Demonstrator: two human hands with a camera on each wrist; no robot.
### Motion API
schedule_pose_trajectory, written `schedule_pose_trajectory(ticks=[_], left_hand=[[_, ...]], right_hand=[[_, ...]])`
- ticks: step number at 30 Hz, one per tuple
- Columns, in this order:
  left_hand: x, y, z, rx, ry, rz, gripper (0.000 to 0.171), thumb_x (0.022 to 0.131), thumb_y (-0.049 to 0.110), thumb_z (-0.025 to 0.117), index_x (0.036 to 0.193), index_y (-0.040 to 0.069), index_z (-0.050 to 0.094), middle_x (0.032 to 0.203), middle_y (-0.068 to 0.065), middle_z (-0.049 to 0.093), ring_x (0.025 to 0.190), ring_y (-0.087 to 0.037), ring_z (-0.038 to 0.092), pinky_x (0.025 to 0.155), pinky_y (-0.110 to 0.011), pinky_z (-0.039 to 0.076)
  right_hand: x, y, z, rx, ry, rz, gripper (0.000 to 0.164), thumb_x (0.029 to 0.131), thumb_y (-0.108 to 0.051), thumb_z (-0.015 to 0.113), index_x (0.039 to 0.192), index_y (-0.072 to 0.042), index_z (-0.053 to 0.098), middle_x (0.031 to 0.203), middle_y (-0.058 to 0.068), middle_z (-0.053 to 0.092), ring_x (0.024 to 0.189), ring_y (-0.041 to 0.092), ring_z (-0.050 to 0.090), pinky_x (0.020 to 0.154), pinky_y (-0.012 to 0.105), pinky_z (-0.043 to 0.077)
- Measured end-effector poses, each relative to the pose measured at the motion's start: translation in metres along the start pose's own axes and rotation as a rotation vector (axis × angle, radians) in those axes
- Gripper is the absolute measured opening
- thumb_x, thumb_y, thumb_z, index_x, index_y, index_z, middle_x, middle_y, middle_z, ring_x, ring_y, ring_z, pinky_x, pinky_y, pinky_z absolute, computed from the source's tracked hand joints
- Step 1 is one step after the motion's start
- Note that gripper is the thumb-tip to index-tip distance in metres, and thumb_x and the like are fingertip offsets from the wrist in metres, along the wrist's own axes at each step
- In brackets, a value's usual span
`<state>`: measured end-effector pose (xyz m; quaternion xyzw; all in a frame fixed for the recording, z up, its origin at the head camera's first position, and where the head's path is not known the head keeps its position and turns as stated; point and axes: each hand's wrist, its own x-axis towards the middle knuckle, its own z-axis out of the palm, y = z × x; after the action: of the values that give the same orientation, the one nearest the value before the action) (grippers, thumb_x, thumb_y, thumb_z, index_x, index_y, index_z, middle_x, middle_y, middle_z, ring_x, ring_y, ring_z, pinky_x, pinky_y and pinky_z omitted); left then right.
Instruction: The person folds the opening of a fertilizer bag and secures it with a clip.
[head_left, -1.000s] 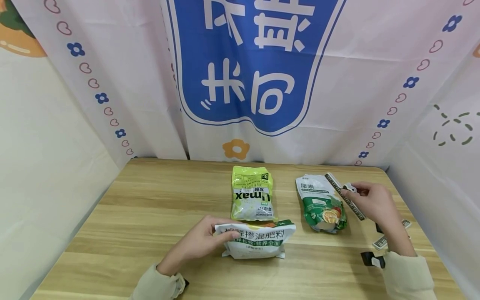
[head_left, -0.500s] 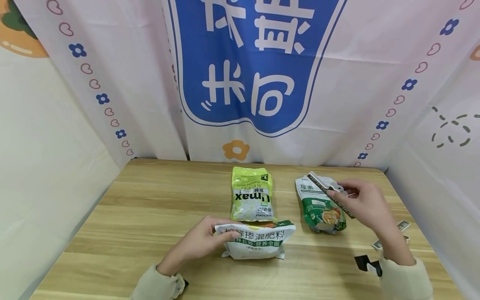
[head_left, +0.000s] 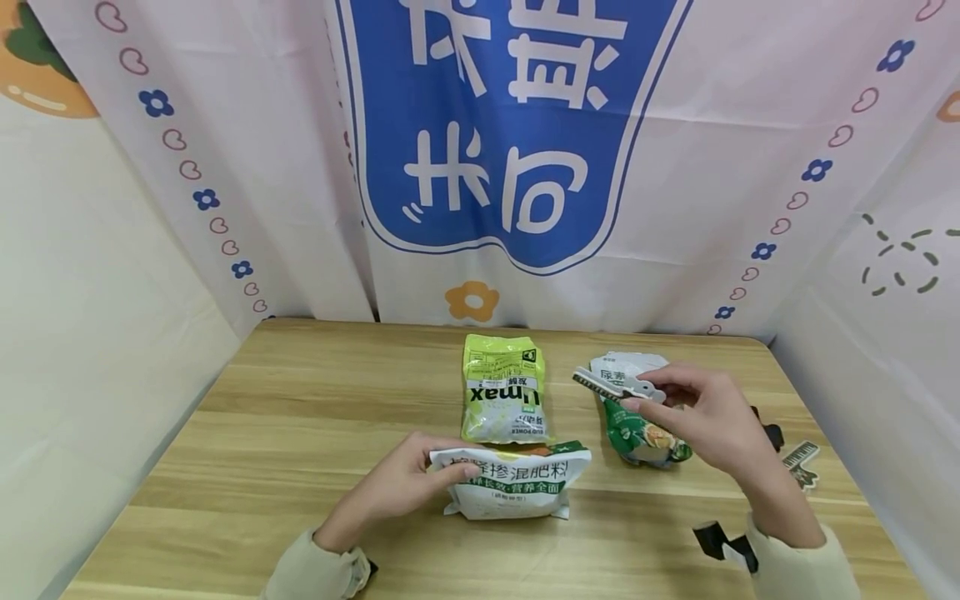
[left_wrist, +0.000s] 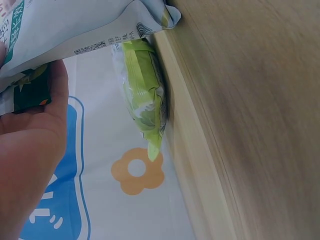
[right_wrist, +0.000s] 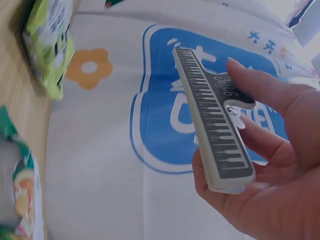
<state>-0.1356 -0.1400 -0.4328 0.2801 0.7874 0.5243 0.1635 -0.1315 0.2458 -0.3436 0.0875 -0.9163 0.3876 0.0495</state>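
Observation:
My left hand grips the left top edge of a white fertilizer bag, thumb in front. The bag stands upright near the table's middle, its upper edge folded over. In the right wrist view, my right hand pinches a clip with a piano-key pattern by its handles, thumb on the dark one. In the head view this clip is held above a white and green pouch lying on the table, partly covering it. Behind the white bag lies a lime-green bag.
Another piano-key clip lies at the right side of the wooden table, beside the right forearm. A printed curtain hangs along the table's back edge.
The right hand has moved left with the clip, from the pouch's right side to above the pouch, and the clip has turned. My left hand and the white bag stay put.

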Motion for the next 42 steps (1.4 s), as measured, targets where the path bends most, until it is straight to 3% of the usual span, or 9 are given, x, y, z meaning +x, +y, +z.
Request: schedule_pose_trajectory(ticks=[5, 14, 18, 23, 32, 38, 42], left_hand=[[-0.001, 0.001, 0.001, 0.015, 0.008, 0.001, 0.027, 0.103, 0.030, 0.069, 0.125, 0.018, 0.077, 0.116, -0.004, 0.081, 0.091, -0.005, 0.070, 0.078, -0.023, 0.058], [-0.001, -0.001, 0.001, -0.014, 0.003, 0.006, 0.026, 0.103, 0.029, 0.069, 0.124, 0.017, 0.078, 0.114, -0.005, 0.081, 0.084, -0.005, 0.067, 0.072, -0.021, 0.056], [-0.002, -0.001, 0.001, -0.016, 0.004, -0.002, 0.026, 0.103, 0.029, 0.069, 0.125, 0.018, 0.078, 0.115, -0.004, 0.080, 0.088, -0.005, 0.069, 0.075, -0.022, 0.057], [-0.002, 0.000, 0.001, -0.012, 0.005, -0.016, 0.027, 0.103, 0.031, 0.068, 0.125, 0.019, 0.077, 0.119, -0.003, 0.080, 0.096, -0.006, 0.071, 0.082, -0.023, 0.058], [-0.001, -0.001, 0.001, 0.006, 0.013, -0.002, 0.027, 0.103, 0.030, 0.069, 0.125, 0.018, 0.077, 0.117, -0.004, 0.080, 0.089, -0.006, 0.069, 0.077, -0.023, 0.058], [0.000, -0.001, 0.001, 0.013, 0.015, 0.011, 0.027, 0.103, 0.030, 0.069, 0.125, 0.018, 0.077, 0.118, -0.004, 0.080, 0.091, -0.006, 0.069, 0.079, -0.023, 0.058], [0.000, -0.001, 0.001, 0.016, 0.016, 0.017, 0.026, 0.103, 0.030, 0.069, 0.125, 0.018, 0.077, 0.117, -0.004, 0.080, 0.086, -0.006, 0.067, 0.076, -0.022, 0.057]], right_hand=[[-0.006, -0.011, 0.006, 0.019, 0.012, -0.080, 0.023, 0.089, -0.027, 0.086, 0.109, -0.017, 0.081, 0.099, 0.002, 0.075, 0.083, 0.006, 0.065, 0.067, 0.022, 0.053], [-0.012, -0.023, 0.014, 0.062, -0.008, -0.108, 0.018, 0.088, -0.028, 0.087, 0.104, -0.024, 0.080, 0.097, -0.001, 0.070, 0.084, 0.011, 0.061, 0.072, 0.022, 0.053], [-0.013, -0.028, 0.019, 0.107, -0.013, -0.197, 0.014, 0.089, -0.022, 0.087, 0.099, -0.026, 0.079, 0.094, -0.005, 0.069, 0.085, 0.011, 0.060, 0.075, 0.021, 0.054], [-0.014, -0.033, 0.025, 0.129, -0.006, -0.293, 0.018, 0.087, -0.017, 0.088, 0.093, -0.030, 0.077, 0.084, -0.008, 0.063, 0.078, 0.011, 0.058, 0.069, 0.022, 0.052], [-0.014, -0.040, 0.035, 0.104, -0.023, -0.394, 0.017, 0.087, -0.018, 0.087, 0.090, -0.030, 0.077, 0.078, -0.015, 0.056, 0.073, 0.008, 0.054, 0.068, 0.024, 0.045], [-0.014, -0.044, 0.039, 0.140, -0.076, -0.464, 0.020, 0.088, -0.016, 0.086, 0.091, -0.034, 0.077, 0.076, -0.018, 0.054, 0.070, 0.004, 0.053, 0.063, 0.023, 0.046], [-0.013, -0.046, 0.042, 0.163, -0.116, -0.514, 0.017, 0.089, -0.014, 0.084, 0.092, -0.030, 0.080, 0.074, -0.015, 0.054, 0.068, 0.002, 0.050, 0.060, 0.022, 0.045]])
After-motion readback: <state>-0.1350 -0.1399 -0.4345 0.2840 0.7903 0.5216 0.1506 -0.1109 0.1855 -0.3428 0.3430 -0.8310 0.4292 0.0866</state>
